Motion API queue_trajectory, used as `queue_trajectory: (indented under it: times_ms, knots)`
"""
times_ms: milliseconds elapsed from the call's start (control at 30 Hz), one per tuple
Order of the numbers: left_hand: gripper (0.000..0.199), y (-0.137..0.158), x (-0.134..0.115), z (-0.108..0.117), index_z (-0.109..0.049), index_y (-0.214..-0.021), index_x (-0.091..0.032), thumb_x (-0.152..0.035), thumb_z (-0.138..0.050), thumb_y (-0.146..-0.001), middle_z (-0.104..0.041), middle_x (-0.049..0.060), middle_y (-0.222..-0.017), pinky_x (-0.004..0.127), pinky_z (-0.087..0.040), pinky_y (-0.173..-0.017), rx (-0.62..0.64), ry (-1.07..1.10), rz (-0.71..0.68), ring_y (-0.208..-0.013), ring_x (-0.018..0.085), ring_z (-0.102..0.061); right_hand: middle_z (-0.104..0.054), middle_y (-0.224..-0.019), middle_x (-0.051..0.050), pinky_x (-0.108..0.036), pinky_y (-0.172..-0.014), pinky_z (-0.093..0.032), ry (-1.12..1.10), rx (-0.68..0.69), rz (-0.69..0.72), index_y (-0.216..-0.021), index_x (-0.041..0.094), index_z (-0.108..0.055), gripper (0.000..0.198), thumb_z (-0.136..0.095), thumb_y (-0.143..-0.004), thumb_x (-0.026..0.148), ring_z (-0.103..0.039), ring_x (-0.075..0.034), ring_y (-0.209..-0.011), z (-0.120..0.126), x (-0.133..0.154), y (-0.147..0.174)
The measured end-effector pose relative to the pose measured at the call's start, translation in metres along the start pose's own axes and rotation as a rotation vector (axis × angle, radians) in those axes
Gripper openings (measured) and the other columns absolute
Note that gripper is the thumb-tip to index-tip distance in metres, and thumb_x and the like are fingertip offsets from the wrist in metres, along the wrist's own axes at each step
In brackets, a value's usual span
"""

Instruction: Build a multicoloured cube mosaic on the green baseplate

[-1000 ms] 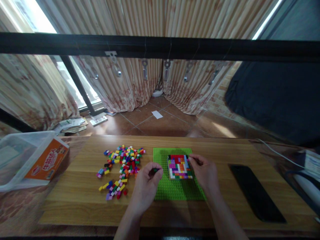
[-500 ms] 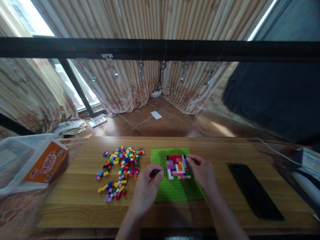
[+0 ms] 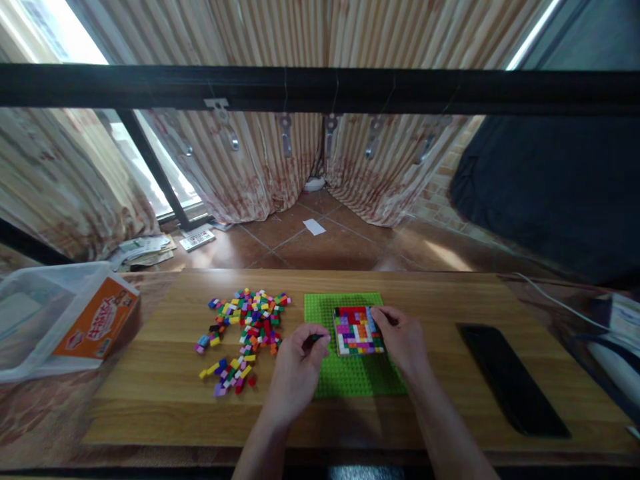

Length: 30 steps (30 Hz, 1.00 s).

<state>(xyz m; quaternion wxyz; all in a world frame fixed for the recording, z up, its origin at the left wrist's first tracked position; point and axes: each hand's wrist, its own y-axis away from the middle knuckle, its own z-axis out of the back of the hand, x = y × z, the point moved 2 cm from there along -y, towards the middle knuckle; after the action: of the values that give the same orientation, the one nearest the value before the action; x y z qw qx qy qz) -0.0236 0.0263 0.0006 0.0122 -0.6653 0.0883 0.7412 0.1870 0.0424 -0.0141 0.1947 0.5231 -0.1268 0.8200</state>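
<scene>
A small square build of multicoloured toy bricks [image 3: 357,331] rests on a green studded baseplate [image 3: 353,385]. At the build's far right corner, the thumb and fingers of my right hand [image 3: 406,340] are closed and pressed against it; they cover that corner. To the left of the build, my left hand [image 3: 295,367] hovers over the baseplate's left edge with thumb and forefinger pinched together. Something small and purplish shows at its fingertips, too small to make out. Left of this hand, a spread of loose toy bricks [image 3: 257,317] lies on the table.
The wooden table [image 3: 165,400] carries a black phone-shaped slab [image 3: 510,380] on the right. A clear plastic bin [image 3: 47,320] with an orange label stands beyond the left edge. A dark horizontal bar [image 3: 320,89] crosses in front of the curtains [image 3: 270,167].
My right fingertips now cover the build's far right corner, where a black brick showed before. My left hand keeps its pinch, almost unmoved. The whole view has shifted slightly.
</scene>
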Motion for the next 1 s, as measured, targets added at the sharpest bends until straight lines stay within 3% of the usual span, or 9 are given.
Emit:
queue_trajectory:
  times_ms: [233,300,400,500,667,833,1000]
  knots:
    - [0.013,-0.001,0.001,-0.007,-0.069,-0.085,-0.016,-0.027,-0.064,-0.079,-0.065,0.002,-0.076,0.024,-0.049,-0.062,-0.017,0.143,0.036,-0.066,0.014,-0.060,-0.078,-0.080,-0.010,-0.034,-0.067,-0.054,-0.019,0.000,0.000,-0.085,0.016,-0.078,0.039,-0.064,-0.076,0.050,-0.071,-0.025,-0.073,0.000,-0.003,0.001]
    - [0.013,-0.001,0.000,-0.009,-0.069,-0.084,-0.016,-0.027,-0.065,-0.078,-0.065,0.002,-0.076,0.023,-0.049,-0.061,-0.018,0.175,0.045,-0.065,0.013,-0.060,-0.077,-0.083,-0.011,-0.035,-0.069,-0.054,0.009,-0.068,0.014,-0.092,0.015,-0.077,0.041,-0.061,-0.079,0.050,-0.070,-0.025,-0.075,0.003,0.001,0.004]
    - [0.014,0.000,-0.003,-0.011,-0.068,-0.084,-0.016,-0.028,-0.068,-0.078,-0.066,0.001,-0.077,0.023,-0.050,-0.062,-0.023,0.223,0.045,-0.066,0.012,-0.060,-0.076,-0.093,-0.012,-0.035,-0.074,-0.054,0.030,-0.200,0.144,-0.098,0.015,-0.075,0.040,-0.055,-0.087,0.048,-0.069,-0.023,-0.081,0.008,0.014,0.016]
    - [0.016,0.001,-0.005,-0.011,-0.067,-0.087,-0.016,-0.029,-0.070,-0.077,-0.068,0.002,-0.081,0.023,-0.052,-0.066,-0.027,0.276,0.039,-0.071,0.013,-0.062,-0.075,-0.096,-0.009,-0.033,-0.078,-0.054,-0.071,-0.027,0.262,-0.093,0.021,-0.076,0.030,-0.057,-0.089,0.044,-0.068,-0.021,-0.085,0.003,0.027,0.031]
    - [0.023,0.002,-0.011,-0.012,-0.064,-0.092,-0.016,-0.031,-0.072,-0.077,-0.072,0.003,-0.084,0.025,-0.053,-0.070,0.006,0.359,0.011,-0.073,0.013,-0.065,-0.073,-0.092,-0.005,-0.031,-0.076,-0.054,-0.189,0.335,0.298,-0.095,0.025,-0.076,0.023,-0.064,-0.087,0.042,-0.067,-0.019,-0.086,-0.012,0.041,0.049]
    - [0.025,0.004,-0.017,-0.012,-0.063,-0.092,-0.016,-0.030,-0.075,-0.075,-0.072,0.002,-0.082,0.024,-0.054,-0.072,0.065,0.447,0.009,-0.074,0.012,-0.065,-0.069,-0.083,-0.002,-0.027,-0.072,-0.052,-0.263,0.407,0.275,-0.087,0.024,-0.074,0.018,-0.065,-0.088,0.039,-0.064,-0.016,-0.079,-0.016,0.044,0.052]
    - [0.021,0.005,-0.019,-0.012,-0.065,-0.084,-0.015,-0.033,-0.074,-0.077,-0.067,-0.001,-0.072,0.023,-0.052,-0.067,0.083,0.402,-0.008,-0.066,0.010,-0.060,-0.068,-0.083,-0.002,-0.027,-0.073,-0.050,-0.286,0.409,0.289,-0.085,0.023,-0.072,0.017,-0.064,-0.089,0.038,-0.062,-0.016,-0.078,-0.016,0.046,0.053]
